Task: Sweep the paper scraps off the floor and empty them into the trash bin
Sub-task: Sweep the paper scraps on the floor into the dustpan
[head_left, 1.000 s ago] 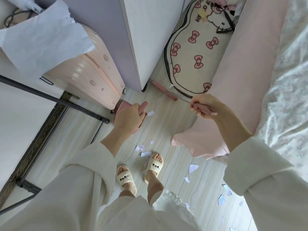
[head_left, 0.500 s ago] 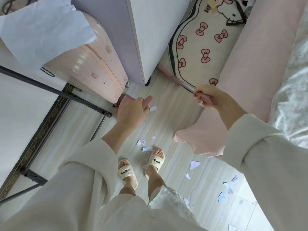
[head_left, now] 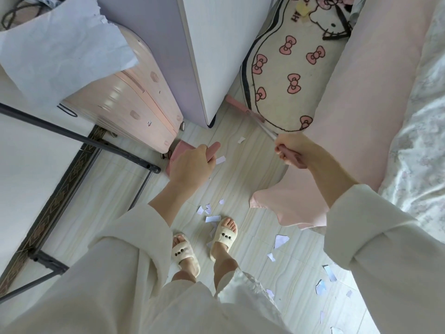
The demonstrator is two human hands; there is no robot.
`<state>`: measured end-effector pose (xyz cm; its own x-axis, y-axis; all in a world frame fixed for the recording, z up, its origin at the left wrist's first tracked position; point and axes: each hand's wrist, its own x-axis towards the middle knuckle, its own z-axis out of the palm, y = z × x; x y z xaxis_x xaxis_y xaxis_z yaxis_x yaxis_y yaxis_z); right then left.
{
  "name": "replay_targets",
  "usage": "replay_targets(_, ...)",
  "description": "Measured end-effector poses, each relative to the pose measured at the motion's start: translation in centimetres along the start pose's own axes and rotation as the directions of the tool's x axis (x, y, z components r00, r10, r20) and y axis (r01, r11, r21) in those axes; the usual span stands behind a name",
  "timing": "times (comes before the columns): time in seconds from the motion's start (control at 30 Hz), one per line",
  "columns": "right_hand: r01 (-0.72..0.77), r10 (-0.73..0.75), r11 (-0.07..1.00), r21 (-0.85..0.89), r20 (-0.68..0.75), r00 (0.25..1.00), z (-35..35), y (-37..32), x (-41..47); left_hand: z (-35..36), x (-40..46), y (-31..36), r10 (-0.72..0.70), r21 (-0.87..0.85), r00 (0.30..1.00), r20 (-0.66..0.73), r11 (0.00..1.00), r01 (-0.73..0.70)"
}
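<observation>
Many paper scraps (head_left: 212,218) are scattered over the pale floor (head_left: 243,169): a cluster lies just beyond the slippers (head_left: 224,235), more trail away to the near right, and two sit farther off beside the left hand (head_left: 190,165). They are judged light and limp, easily sent skidding by a fast stroke, so gentle sweeping is called for rather than picking up. The broom handle (head_left: 266,131) is gripped by the curled fingers of the right hand (head_left: 292,153), with its pink head (head_left: 234,102) resting far off by the cabinet (head_left: 212,51). The pink dustpan handle (head_left: 213,150) is clasped in the left hand, its pan (head_left: 177,153) low beside a pink suitcase (head_left: 134,104). A white surface (head_left: 31,145) is seen at left and a bed (head_left: 419,126) at right. No trash bin is seen.
</observation>
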<state>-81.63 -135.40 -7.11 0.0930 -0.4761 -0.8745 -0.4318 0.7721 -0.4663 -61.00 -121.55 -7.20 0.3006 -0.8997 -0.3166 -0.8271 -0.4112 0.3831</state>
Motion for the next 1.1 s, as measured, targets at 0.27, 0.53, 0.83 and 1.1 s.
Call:
replay_targets(0.27, -0.045, 0.044, 0.922, -0.385, -0.012, 0.999, 4.6, 6.9, -0.4, -1.3, -1.3, -1.8, -0.045, -0.032, 0.999, -0.019, 0.999, 0.044)
replay_targets(0.53, -0.137, 0.1, 0.908, -0.395, -0.112, 0.989, 8.3, 13.3, -5.5, -2.6, -6.1, -6.0, -0.01, -0.076, 1.0, -0.01, 0.997, 0.01)
replay_targets(0.83, -0.169, 0.115, 0.948, -0.27, -0.202, 0.972, 17.5, 24.2, -14.5, -3.2, -14.0, -13.3, 0.083, -0.046, 0.996, -0.015, 0.995, -0.083)
replay_targets(1.1, -0.264, 0.208, 0.931, -0.251, -0.23, 0.951, 24.8, 32.7, -21.0, -3.8, -21.3, -18.1, 0.209, 0.046, 0.975, 0.081, 0.976, -0.213)
